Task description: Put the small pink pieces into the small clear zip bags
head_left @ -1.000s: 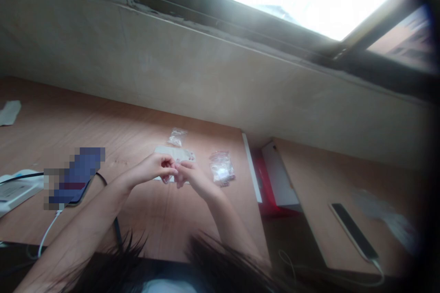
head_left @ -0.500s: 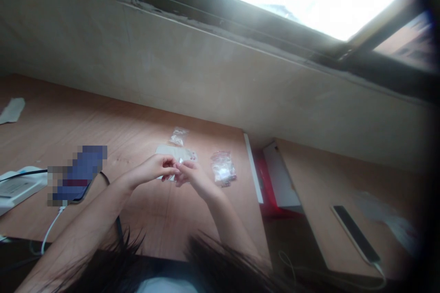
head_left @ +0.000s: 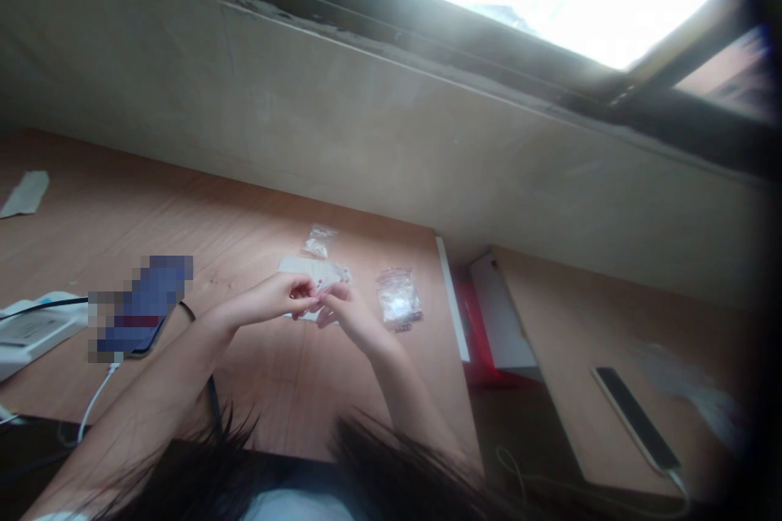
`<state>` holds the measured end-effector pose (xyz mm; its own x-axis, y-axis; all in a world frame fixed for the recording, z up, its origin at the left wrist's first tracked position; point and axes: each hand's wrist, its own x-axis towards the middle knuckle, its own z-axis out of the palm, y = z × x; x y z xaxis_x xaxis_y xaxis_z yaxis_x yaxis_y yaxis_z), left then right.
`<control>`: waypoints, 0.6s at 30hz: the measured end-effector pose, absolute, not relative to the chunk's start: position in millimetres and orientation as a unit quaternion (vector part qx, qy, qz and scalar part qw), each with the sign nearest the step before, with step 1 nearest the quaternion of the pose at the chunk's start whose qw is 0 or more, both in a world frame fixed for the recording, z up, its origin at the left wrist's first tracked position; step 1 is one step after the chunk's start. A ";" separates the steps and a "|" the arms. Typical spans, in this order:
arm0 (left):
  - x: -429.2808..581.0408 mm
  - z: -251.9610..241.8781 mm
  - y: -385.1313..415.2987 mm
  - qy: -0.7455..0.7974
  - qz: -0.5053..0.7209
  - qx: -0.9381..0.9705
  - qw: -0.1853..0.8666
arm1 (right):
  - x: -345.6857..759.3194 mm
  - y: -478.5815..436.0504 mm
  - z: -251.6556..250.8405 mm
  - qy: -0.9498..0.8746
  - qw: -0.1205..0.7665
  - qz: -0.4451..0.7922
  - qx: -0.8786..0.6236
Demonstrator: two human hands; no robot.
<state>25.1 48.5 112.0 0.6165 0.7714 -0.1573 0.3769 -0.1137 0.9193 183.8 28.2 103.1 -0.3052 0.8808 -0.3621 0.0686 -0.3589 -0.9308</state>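
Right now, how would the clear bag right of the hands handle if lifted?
The clear plastic bag looks light and floppy, its film creased. Its small contents may shift inside. Lying flat on the wooden desk, it likely won't roll.

The head view has drifted, sliding the white card (head_left: 302,266) slightly rightward.

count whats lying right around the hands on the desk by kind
clear plastic bags: 2
white card: 1
total: 3
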 end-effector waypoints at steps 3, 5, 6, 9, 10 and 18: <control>26.1 99.4 48.0 0.419 0.180 0.740 0.495 | 181.5 26.6 101.5 -0.496 0.302 0.639 -0.505; 26.0 95.7 47.3 0.426 0.177 0.742 0.486 | 180.8 26.0 102.7 -0.491 0.293 0.651 -0.500; 25.8 95.9 46.7 0.428 0.176 0.739 0.489 | 180.7 25.9 103.7 -0.485 0.290 0.657 -0.499; 25.6 103.2 44.1 0.429 0.180 0.723 0.511 | 181.6 26.4 106.5 -0.480 0.290 0.658 -0.502; 25.7 106.7 43.1 0.427 0.182 0.719 0.517 | 182.1 26.6 106.9 -0.481 0.292 0.654 -0.505; 27.1 113.0 42.4 0.417 0.145 0.728 0.524 | 182.3 23.3 112.6 -0.464 0.270 0.681 -0.499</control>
<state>27.1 42.4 113.0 0.6098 0.7596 -0.2262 0.4562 -0.1030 0.8839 182.3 23.3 112.6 -0.3565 0.8298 -0.4294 0.0959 -0.4247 -0.9003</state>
